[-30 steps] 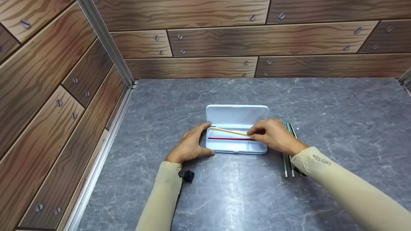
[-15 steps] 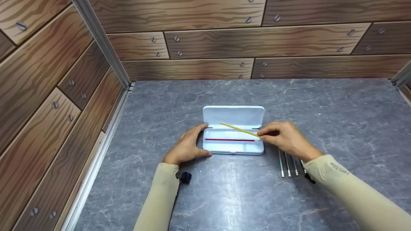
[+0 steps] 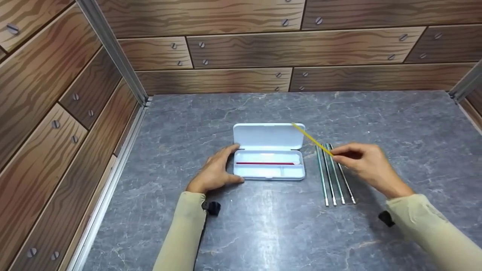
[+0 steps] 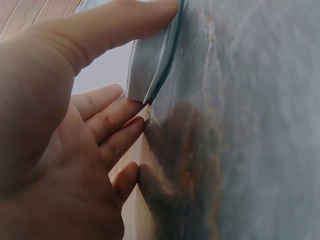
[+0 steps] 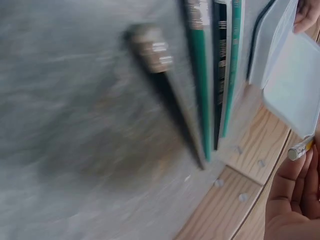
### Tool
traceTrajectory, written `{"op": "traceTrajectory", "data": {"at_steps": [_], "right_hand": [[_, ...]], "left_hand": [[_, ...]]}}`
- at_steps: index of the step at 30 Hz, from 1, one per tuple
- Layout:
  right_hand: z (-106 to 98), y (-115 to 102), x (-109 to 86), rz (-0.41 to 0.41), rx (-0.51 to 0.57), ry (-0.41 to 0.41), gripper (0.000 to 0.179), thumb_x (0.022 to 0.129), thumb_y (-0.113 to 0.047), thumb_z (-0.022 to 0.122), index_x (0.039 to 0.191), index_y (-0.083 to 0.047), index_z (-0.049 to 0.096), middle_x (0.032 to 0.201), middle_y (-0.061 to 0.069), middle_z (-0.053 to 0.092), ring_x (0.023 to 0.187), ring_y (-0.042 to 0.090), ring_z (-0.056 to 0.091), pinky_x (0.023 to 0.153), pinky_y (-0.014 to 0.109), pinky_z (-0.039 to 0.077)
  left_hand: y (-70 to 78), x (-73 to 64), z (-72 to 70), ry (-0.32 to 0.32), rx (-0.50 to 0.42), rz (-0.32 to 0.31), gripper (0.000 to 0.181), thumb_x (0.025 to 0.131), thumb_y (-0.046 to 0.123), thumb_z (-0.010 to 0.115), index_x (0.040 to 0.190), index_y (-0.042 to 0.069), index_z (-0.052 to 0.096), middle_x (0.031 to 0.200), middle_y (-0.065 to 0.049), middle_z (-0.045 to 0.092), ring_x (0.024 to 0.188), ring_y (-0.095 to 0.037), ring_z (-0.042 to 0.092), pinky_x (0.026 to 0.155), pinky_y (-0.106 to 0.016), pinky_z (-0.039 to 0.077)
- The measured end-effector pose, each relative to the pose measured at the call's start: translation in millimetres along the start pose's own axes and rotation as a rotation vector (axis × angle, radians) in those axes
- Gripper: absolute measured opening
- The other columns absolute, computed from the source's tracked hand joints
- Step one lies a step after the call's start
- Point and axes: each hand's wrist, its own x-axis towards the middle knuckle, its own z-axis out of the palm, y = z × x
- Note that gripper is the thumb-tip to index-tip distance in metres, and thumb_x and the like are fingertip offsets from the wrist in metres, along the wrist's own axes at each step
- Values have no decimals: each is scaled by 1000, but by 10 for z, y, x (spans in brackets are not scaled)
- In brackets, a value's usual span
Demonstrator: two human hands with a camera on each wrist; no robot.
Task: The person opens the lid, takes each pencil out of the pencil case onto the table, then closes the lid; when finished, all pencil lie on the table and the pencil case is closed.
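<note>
Pinching a yellow pencil [image 3: 311,138] near its eraser end, the right hand [image 3: 371,167] leaves most of the shaft free, perhaps for easier steering, aimed far and left. The left hand [image 3: 212,169], fingers fairly straight, rests against the left end of the white case [image 3: 258,172], probably steadying it. A red pencil [image 3: 265,163] lies lengthwise inside; four pencils [image 3: 322,175] lie side by side on the worktop [image 3: 271,226] to the right, likely within handy reach.

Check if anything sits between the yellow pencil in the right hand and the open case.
Nothing visible stands between the yellow pencil and the open case. In the head view, its far end overlaps the raised lid; whether they touch, I can't tell. The left hand is at the case's opposite end.
</note>
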Motion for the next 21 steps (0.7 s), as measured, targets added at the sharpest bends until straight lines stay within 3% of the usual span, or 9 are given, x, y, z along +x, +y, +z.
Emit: {"op": "traceTrajectory", "data": {"at_steps": [5, 7, 14, 21], "right_hand": [[-128, 225, -179, 70, -3, 39, 25, 99, -13, 86, 121, -1, 85, 103, -10, 86, 87, -10, 69, 73, 11, 56], [-165, 287, -237, 95, -17, 59, 25, 99, -13, 86, 121, -1, 85, 100, -12, 85, 85, -10, 68, 71, 11, 55], [-199, 424, -380, 179, -117, 84, 25, 98, -16, 87, 120, -3, 86, 113, 15, 86, 85, -14, 62, 72, 10, 51], [-160, 472, -512, 262, -193, 89, 25, 96, -20, 88, 115, -4, 88, 111, 15, 87, 82, -8, 61, 69, 16, 48]], "left_hand": [[8, 3, 19, -6, -10, -18, 110, 86, 29, 100, 176, 24, 37, 182, -8, 39, 172, -34, 32, 144, -58, 16], [5, -2, 20, -7, -19, -24, 110, 86, 29, 100, 176, 25, 37, 183, -8, 39, 173, -34, 30, 144, -59, 15], [-2, -29, 6, 5, -22, -37, 110, 86, 30, 100, 176, 28, 37, 183, -8, 38, 172, -34, 30, 144, -60, 14], [36, -25, 20, 6, -24, -33, 109, 85, 29, 100, 175, 27, 39, 182, -7, 40, 172, -35, 31, 143, -61, 16]]}}
